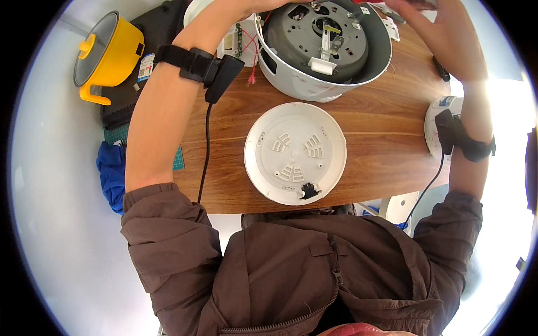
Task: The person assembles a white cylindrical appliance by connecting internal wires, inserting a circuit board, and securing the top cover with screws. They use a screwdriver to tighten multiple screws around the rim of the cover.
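An open round appliance housing [291,83], white outside, lies at the top of the view. Inside it sits a grey metal disc [286,42] with a central bracket and a small white block. My left hand [252,5] is at the housing's upper left rim; the picture's edge cuts off its fingers. To the upper right, my right hand [428,19] is bent around a dark and reddish thing, mostly out of view. Closer to me a round white vented cover [295,143] rests on the wooden table, with a dark cutout near its front edge.
Beside the housing, a green circuit board [240,42] and red wires [252,73] show. A yellow pot with a lid [120,56] stands far left, above a blue cloth [111,173]. A white device [434,131] is at the right. Cables hang from both wrist straps.
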Demonstrator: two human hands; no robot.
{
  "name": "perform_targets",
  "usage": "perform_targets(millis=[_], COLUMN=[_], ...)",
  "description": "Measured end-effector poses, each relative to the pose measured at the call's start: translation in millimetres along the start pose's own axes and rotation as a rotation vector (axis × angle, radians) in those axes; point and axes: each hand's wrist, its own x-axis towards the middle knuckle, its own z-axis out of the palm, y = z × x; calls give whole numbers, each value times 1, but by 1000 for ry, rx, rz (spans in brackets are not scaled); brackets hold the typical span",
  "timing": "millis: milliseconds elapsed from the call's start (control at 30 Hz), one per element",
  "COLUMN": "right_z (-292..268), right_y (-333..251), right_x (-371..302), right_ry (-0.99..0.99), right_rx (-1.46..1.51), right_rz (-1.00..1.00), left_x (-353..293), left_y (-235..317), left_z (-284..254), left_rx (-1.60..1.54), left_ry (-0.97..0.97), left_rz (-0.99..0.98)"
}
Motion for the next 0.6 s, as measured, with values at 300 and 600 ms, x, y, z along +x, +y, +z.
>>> perform_targets(millis=[300, 600], right_z=[-9, -24], right_y=[15, 12], right_x=[-4, -5], right_ry=[-186, -367], right_rx=[-331, -383], right_rz=[-330, -266], left_x=[-1, -2], left_y=[-2, -1], left_z=[-4, -4], left_rx=[25, 56], left_ry=[1, 17], left_rz=[35, -9])
